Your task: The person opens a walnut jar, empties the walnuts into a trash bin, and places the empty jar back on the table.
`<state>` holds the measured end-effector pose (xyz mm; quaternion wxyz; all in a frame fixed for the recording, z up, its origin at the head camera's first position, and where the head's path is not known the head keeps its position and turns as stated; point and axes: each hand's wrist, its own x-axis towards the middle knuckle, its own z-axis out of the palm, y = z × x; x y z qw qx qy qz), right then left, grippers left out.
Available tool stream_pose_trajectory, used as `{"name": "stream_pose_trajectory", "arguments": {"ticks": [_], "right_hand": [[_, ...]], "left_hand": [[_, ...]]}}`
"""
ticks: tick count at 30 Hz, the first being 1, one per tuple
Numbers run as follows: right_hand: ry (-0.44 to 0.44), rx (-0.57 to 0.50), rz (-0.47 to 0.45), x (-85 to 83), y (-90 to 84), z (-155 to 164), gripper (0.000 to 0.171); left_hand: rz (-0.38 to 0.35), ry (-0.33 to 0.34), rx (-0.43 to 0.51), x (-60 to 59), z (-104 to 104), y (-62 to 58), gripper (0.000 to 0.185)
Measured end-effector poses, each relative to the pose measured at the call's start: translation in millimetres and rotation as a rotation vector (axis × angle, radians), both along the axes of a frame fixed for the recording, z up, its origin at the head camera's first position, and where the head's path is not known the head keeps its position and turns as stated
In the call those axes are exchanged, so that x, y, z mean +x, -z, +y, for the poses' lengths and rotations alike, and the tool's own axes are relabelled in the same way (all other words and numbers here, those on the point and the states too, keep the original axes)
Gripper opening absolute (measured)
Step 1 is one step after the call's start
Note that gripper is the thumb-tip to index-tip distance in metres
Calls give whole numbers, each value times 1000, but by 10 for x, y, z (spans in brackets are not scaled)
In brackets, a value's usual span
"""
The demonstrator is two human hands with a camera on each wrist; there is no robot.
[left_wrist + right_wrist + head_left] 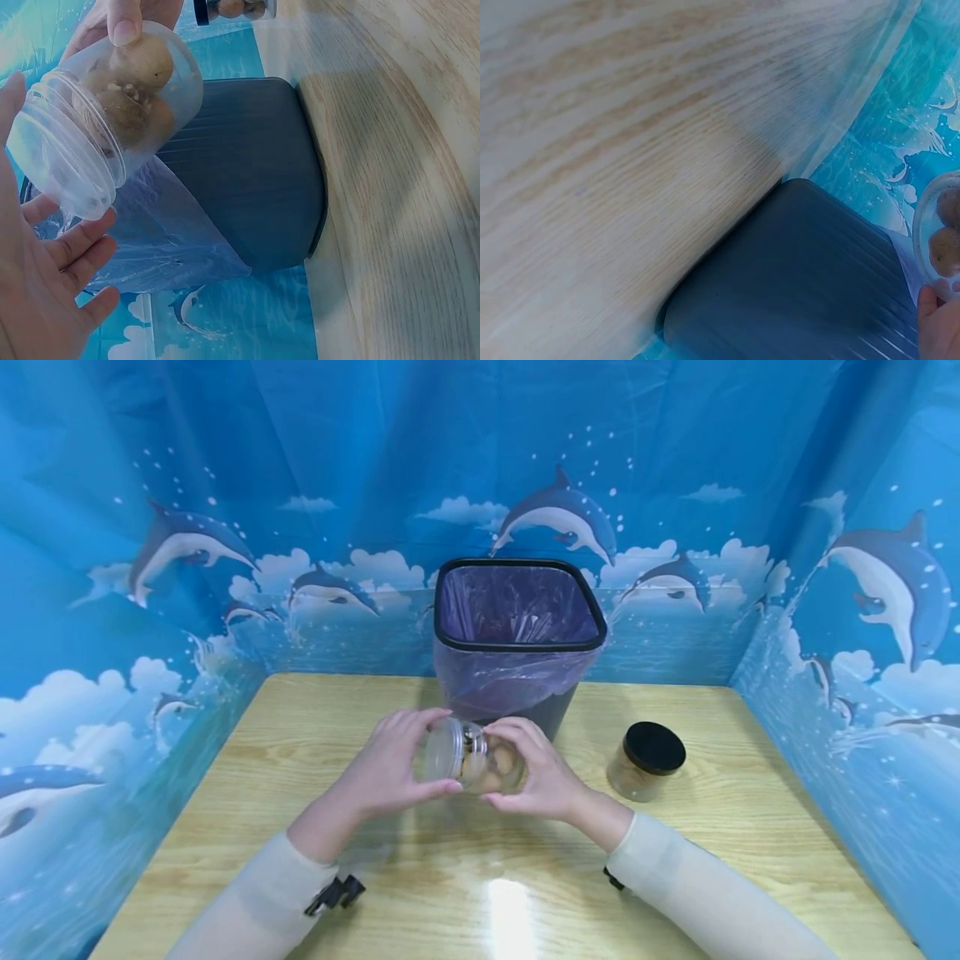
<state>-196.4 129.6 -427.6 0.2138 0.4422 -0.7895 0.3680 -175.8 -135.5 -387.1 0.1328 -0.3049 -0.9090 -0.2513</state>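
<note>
Right-hand fingers (124, 26) curl round the base of a clear plastic jar of brown round nuts (480, 760), held sideways above the pale wooden table (300, 752). The left hand (390, 768) wraps its mouth end in the head view; the wrist view shows the rim uncapped, palm spread before it. Just behind stands the dark square bin with purple liner (517, 635); a second black-lidded jar (647, 760) sits well right. Judged step: jar opened, ready to empty. Next calls for raising the mouth over the bin rim.
</note>
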Motion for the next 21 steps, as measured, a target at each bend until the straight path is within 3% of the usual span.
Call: {"name": "stream_pose_trajectory", "arguments": {"ticks": [7, 21], "right_hand": [[0, -8, 13, 6, -29, 37, 89], [10, 2, 25, 29, -11, 118, 88]], "left_hand": [[-11, -3, 41, 4, -33, 37, 96], [-34, -23, 36, 44, -102, 134, 93]]}}
